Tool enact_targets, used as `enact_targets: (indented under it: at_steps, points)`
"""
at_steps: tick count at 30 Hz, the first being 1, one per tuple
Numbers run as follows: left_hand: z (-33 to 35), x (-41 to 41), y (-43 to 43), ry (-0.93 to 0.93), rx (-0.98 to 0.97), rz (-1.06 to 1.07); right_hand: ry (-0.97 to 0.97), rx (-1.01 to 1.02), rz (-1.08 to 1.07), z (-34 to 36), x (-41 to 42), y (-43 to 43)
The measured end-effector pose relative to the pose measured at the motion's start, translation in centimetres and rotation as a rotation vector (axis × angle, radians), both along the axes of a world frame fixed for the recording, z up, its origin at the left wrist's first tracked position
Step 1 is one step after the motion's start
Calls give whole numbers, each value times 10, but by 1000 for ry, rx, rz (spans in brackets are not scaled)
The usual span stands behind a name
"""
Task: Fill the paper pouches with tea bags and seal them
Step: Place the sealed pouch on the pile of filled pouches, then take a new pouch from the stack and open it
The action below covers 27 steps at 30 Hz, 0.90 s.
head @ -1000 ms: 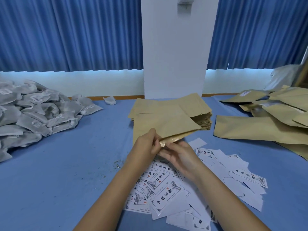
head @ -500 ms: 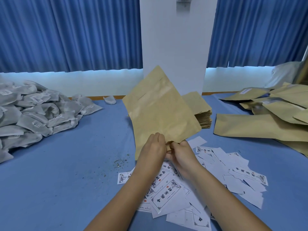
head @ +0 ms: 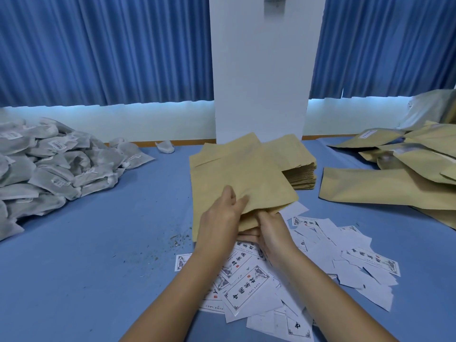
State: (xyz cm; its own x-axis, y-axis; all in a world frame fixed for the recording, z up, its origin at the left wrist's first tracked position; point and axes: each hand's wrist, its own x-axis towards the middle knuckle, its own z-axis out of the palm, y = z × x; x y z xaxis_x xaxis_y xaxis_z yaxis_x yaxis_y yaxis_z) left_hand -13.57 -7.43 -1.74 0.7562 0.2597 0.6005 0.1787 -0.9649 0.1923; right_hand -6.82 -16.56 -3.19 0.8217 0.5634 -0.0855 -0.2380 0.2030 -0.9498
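Observation:
A flat brown paper pouch [head: 237, 176] lies tilted in front of me, its near edge in both hands. My left hand [head: 219, 218] grips that edge, thumb and fingers on top of the paper. My right hand [head: 271, 230] holds the same edge from below, its fingers tucked under or into the pouch mouth. Behind it a stack of empty pouches [head: 301, 174] sits on the blue table [head: 111, 255]. A heap of grey-white tea bags [head: 49, 164] fills the left side.
Printed white labels [head: 246, 285] lie scattered under my forearms and to the right. Several filled brown pouches [head: 399, 174] are piled at the right. One loose tea bag [head: 165, 146] lies near the white pillar [head: 259, 70]. Tea crumbs [head: 177, 239] dot the cloth.
The pouch was lifted upright off the stack, then tipped back down towards flat. Both hands stayed on its near edge, and my left thumb now lies on top.

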Motion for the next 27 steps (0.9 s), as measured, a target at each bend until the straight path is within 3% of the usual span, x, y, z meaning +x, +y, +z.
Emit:
enact_targets:
  at_steps: [5, 8, 11, 15, 18, 24, 27]
  points:
    - [19, -7, 7, -393, -20, -72, -12, -56, -73, 1, 9, -5]
    - [27, -14, 19, -474, -28, -78, -21, -82, -59, 6, 8, 1]
    - [33, -31, 37, -481, -50, -120, -2, -48, -31, 20, 2, 20]
    - [52, -64, 82, -457, -415, -185, 39, -54, 58, 42, -18, 62]
    - [59, -95, 114, -397, -528, -147, 78, -22, 91, 49, -44, 103]
    - [43, -169, 180, -324, -628, -88, 278, 104, 67, 40, -103, 180]
    - [31, -198, 206, -205, -512, 88, 362, 149, 17, 29, -123, 206]
